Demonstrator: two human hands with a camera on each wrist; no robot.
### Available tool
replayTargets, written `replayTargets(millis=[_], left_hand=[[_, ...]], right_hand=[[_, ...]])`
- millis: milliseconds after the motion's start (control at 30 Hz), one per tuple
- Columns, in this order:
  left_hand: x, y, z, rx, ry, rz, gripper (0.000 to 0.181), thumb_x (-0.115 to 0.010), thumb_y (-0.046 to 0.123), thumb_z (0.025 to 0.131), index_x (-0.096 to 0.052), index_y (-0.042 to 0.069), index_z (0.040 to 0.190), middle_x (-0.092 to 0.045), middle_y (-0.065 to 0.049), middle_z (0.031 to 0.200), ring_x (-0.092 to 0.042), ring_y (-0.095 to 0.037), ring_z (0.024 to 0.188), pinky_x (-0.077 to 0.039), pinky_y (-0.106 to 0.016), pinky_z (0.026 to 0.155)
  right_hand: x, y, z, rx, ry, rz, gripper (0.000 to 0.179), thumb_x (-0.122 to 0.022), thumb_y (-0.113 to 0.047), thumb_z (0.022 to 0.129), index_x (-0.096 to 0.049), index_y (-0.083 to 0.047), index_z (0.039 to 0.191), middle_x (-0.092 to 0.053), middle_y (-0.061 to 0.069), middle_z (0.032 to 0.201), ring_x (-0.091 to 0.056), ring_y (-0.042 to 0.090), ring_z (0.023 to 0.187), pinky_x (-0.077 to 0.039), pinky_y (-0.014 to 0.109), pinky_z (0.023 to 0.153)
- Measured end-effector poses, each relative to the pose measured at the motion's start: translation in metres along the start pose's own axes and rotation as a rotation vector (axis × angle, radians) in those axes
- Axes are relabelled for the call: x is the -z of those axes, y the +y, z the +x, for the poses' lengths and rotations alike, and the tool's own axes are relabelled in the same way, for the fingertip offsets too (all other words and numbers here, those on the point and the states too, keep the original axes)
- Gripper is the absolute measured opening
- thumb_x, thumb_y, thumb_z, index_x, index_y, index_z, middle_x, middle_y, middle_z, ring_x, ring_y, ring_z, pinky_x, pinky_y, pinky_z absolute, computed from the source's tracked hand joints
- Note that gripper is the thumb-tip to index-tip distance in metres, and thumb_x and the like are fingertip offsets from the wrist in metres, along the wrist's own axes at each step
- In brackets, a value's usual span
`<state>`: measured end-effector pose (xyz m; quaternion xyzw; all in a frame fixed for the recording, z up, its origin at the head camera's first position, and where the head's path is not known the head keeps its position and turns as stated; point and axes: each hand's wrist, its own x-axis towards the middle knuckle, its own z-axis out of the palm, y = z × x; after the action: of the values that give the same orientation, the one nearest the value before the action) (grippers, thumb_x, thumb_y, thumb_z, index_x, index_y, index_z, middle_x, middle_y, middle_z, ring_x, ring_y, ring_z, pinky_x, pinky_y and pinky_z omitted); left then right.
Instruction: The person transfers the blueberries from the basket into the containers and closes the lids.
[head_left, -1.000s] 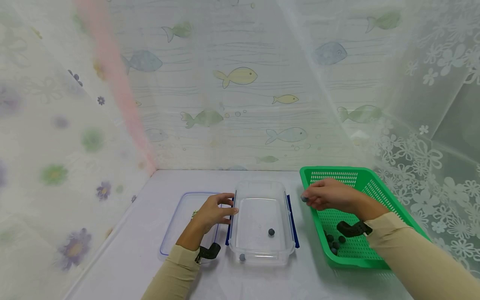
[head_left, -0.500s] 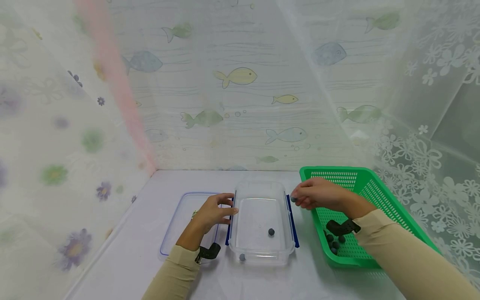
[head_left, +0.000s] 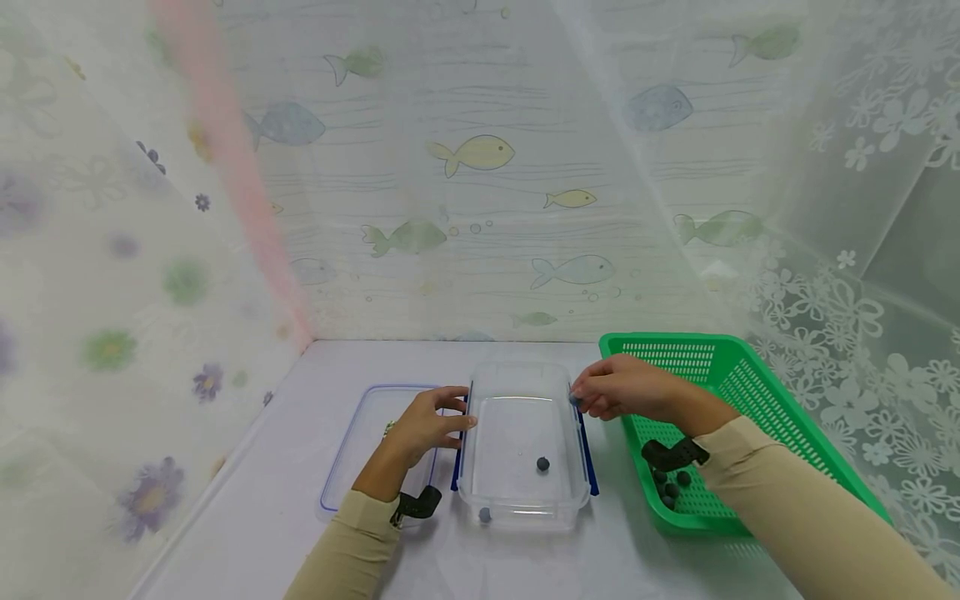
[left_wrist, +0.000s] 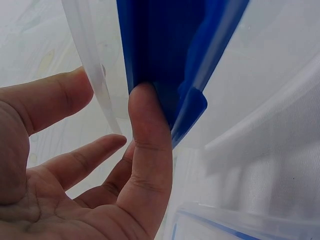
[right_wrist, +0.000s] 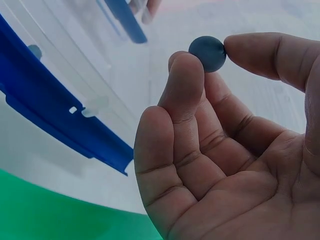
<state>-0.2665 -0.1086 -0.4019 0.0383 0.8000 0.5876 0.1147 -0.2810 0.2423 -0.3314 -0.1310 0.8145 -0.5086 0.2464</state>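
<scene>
A clear plastic food container (head_left: pixel 517 433) with blue side latches stands on the table in the head view. One small dark ball (head_left: pixel 543 464) lies in it, and another ball (head_left: pixel 485 515) shows at its near left corner. My left hand (head_left: pixel 429 425) holds the left wall, thumb on the clear side and a finger against the blue latch (left_wrist: pixel 170 45). My right hand (head_left: pixel 618 387) pinches a small blue-grey ball (right_wrist: pixel 207 53) between thumb and fingertips, right at the container's right rim. Several more balls (head_left: pixel 670 490) lie in the green basket (head_left: pixel 705 525).
The basket has perforated walls and stands right of the container, under my right forearm. A clear lid (head_left: pixel 360 417) with a blue edge lies flat at the left, partly behind my left arm. A patterned curtain (head_left: pixel 480 275) closes off the back of the table.
My right hand has moved left with its ball, from over the basket to the container's right rim. My left hand, the container and the balls lying there have stayed put.
</scene>
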Motion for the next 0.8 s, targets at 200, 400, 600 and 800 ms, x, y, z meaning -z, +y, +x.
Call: replayTargets(millis=[200, 400, 600, 800], left_hand=[[-0.0006, 0.0003, -0.0006, -0.003, 0.001, 0.0, 0.069, -0.081, 0.012, 0.09, -0.051, 0.006, 0.152, -0.058, -0.021, 0.136, -0.072, -0.034, 0.105, -0.066, -0.039, 0.078], [-0.0009, 0.0007, -0.0011, 0.002, 0.002, -0.002, 0.069, -0.082, 0.012, 0.09, -0.051, 0.006, 0.152, -0.058, -0.022, 0.137, -0.072, -0.035, 0.105, -0.066, -0.039, 0.078], [-0.0012, 0.0013, -0.0015, 0.004, 0.0, -0.002, 0.069, -0.082, 0.012, 0.089, -0.051, 0.006, 0.151, -0.057, -0.023, 0.137, -0.072, -0.035, 0.105, -0.066, -0.039, 0.078], [-0.0018, 0.0014, -0.0026, 0.002, 0.007, -0.006, 0.068, -0.082, 0.012, 0.09, -0.052, 0.008, 0.15, -0.057, -0.023, 0.137, -0.071, -0.036, 0.106, -0.066, -0.039, 0.078]], right_hand=[[-0.0026, -0.0013, 0.0015, 0.007, -0.007, 0.017, 0.029, -0.065, -0.023, 0.102, -0.07, 0.0, 0.118, -0.072, 0.014, 0.106, -0.067, 0.023, 0.087, -0.062, 0.034, 0.081], [-0.0045, -0.0015, 0.0019, 0.018, -0.025, 0.024, 0.028, -0.065, -0.021, 0.1, -0.07, 0.001, 0.117, -0.072, 0.014, 0.104, -0.065, 0.02, 0.083, -0.061, 0.035, 0.081], [-0.0057, -0.0016, 0.0023, -0.002, -0.017, 0.042, 0.026, -0.06, -0.015, 0.099, -0.069, 0.001, 0.117, -0.072, 0.015, 0.103, -0.064, 0.02, 0.081, -0.061, 0.034, 0.08], [-0.0038, 0.0002, 0.0014, 0.006, -0.012, 0.03, 0.026, -0.061, -0.015, 0.098, -0.07, 0.0, 0.117, -0.073, 0.015, 0.104, -0.065, 0.02, 0.082, -0.061, 0.033, 0.079]])
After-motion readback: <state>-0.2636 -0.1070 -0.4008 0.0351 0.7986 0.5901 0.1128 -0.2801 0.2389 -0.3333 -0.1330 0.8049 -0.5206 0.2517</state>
